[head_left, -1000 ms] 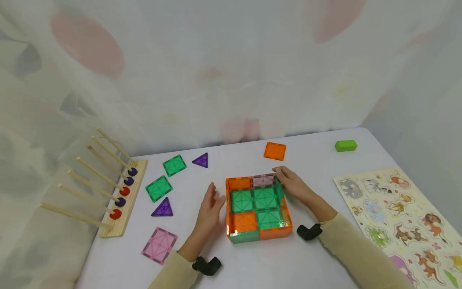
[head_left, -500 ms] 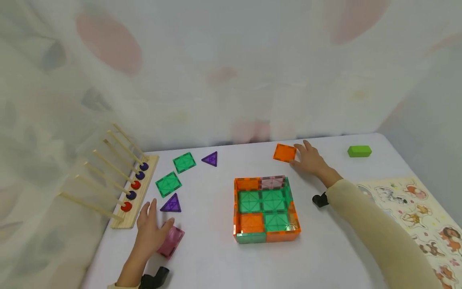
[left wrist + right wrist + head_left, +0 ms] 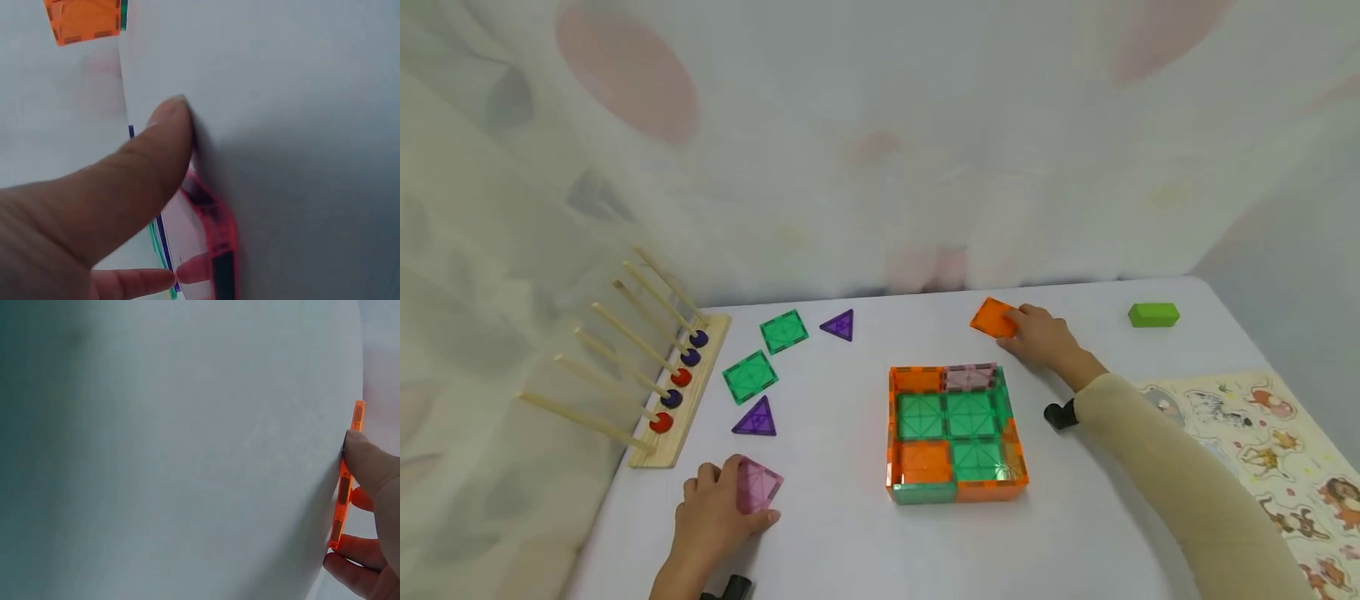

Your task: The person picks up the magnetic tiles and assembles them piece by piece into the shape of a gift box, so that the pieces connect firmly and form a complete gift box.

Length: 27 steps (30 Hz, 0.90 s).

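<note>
At the lower left of the head view my left hand (image 3: 711, 517) grips a pink square magnetic tile (image 3: 757, 485), fingers curled over its far edge and thumb at the near corner. The left wrist view shows the thumb against the tile's edge (image 3: 223, 250). At the back of the table my right hand (image 3: 1037, 335) pinches an orange square magnetic tile (image 3: 992, 317) by its right side. In the right wrist view the thumb is on one face of that tile (image 3: 342, 494), with fingers beyond it. Between the hands stands a low square box of joined tiles (image 3: 925, 492).
Two green square tiles (image 3: 750, 377) and two purple triangles (image 3: 756, 418) lie on the left. Behind them stands a wooden peg rack (image 3: 700, 392) with red and blue beads. A green block (image 3: 1153, 315) and an animal puzzle board (image 3: 1247, 450) are on the right.
Both hands have left the tile box. The left went to the pink tile and gripped it; the right reached back to the orange tile, pinched it and turned it slightly.
</note>
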Motion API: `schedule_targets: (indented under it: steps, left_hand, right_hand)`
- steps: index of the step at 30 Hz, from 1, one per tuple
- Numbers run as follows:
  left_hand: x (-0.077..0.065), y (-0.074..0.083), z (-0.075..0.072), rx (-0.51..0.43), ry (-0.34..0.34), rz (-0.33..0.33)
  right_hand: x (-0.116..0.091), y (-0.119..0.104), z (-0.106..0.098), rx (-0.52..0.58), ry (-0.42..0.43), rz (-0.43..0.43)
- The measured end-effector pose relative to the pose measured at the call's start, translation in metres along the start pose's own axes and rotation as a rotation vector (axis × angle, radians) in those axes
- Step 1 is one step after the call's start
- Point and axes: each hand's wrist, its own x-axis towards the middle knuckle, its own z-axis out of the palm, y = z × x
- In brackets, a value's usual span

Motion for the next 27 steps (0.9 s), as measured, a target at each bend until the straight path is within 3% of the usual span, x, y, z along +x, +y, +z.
schedule_targets:
  steps: [5,12,15,18,23,25,27]
  left_hand:
    - [0.000,0.003,0.000,-0.012,-0.034,0.003]
    - [0.001,0.006,0.003,-0.033,-0.056,-0.043]
    - [0.000,0.007,0.003,-0.041,-0.072,-0.051]
    - [0.000,0.008,0.002,-0.049,-0.076,-0.037]
    - [0.000,0.008,0.000,-0.053,-0.068,0.014]
    - [0.000,0.007,0.000,-0.050,-0.073,0.026]
    - [0.001,0.007,0.000,-0.052,-0.088,0.021]
  right_hand:
    - [-0.010,0.000,-0.002,0.005,-0.009,0.027]
    - [-0.031,0.005,-0.015,0.228,0.039,0.118]
    - [-0.048,0.000,-0.030,0.321,0.090,0.097]
    - [-0.070,-0.015,-0.046,0.373,0.143,-0.049]
    - [-0.102,-0.048,-0.061,0.304,0.175,-0.436]
    - [-0.107,-0.056,-0.061,0.257,0.171,-0.532]
    - [-0.108,-0.059,-0.058,0.222,0.162,-0.568]
